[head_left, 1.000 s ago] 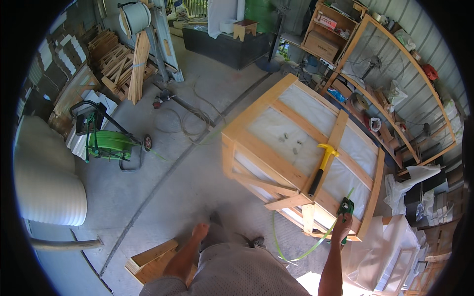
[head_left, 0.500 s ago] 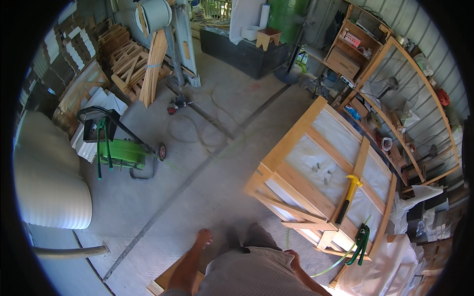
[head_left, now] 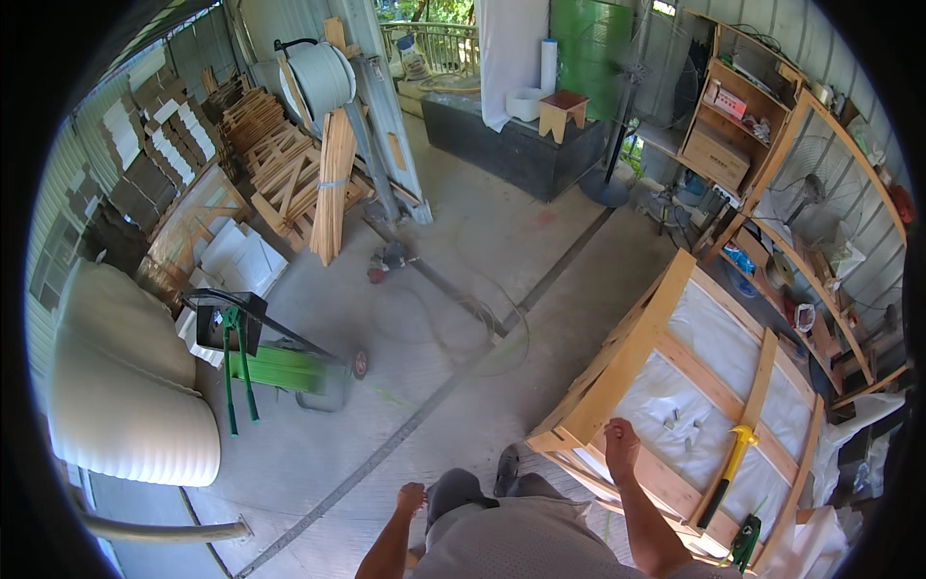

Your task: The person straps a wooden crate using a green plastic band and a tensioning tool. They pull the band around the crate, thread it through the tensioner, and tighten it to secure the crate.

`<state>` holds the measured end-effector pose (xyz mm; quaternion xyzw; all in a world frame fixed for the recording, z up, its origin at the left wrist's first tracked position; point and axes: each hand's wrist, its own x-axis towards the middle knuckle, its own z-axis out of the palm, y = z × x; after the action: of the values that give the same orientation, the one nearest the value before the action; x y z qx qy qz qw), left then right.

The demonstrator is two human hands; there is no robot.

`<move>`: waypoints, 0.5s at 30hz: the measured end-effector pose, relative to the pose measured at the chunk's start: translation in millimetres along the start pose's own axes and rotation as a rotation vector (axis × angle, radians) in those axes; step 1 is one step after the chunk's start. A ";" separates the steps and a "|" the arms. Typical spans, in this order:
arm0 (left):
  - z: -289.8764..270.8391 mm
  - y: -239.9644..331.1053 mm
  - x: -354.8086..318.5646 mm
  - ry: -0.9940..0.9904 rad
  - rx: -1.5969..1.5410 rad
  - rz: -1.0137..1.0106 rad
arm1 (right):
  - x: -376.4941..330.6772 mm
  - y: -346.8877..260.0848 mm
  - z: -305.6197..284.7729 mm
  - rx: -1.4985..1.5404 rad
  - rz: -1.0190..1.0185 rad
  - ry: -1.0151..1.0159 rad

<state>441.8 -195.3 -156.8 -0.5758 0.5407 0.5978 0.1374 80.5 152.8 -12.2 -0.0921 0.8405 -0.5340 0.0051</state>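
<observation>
The right hand [head_left: 622,448] is near the crate [head_left: 706,375], the left hand [head_left: 412,497] beside a knee [head_left: 451,490]; how spread either grip is, one cannot tell.

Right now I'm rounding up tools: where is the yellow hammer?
In the head view, the hammer lies lower right on the wooden crate, right of the small metal pieces, the green tool just below it in frame.
</observation>
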 end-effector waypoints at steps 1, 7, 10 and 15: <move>-9.0 0.0 5.3 -0.016 0.019 0.011 | 15.9 -6.0 7.5 -0.065 0.005 0.018; -20.6 24.8 50.0 0.005 -0.135 -0.280 | 83.0 -29.9 59.8 -0.471 -0.153 0.022; -40.0 52.6 76.9 -0.131 1.267 0.570 | 88.8 -26.3 86.4 -0.668 -0.044 0.062; -67.7 139.3 162.2 -0.115 1.322 0.639 | 86.6 -20.6 96.3 -0.688 -0.109 0.129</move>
<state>320.1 -376.7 -207.9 -0.1548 0.9216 0.1869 0.3029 8.7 44.1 -27.3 -0.0993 0.9635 -0.2239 -0.1079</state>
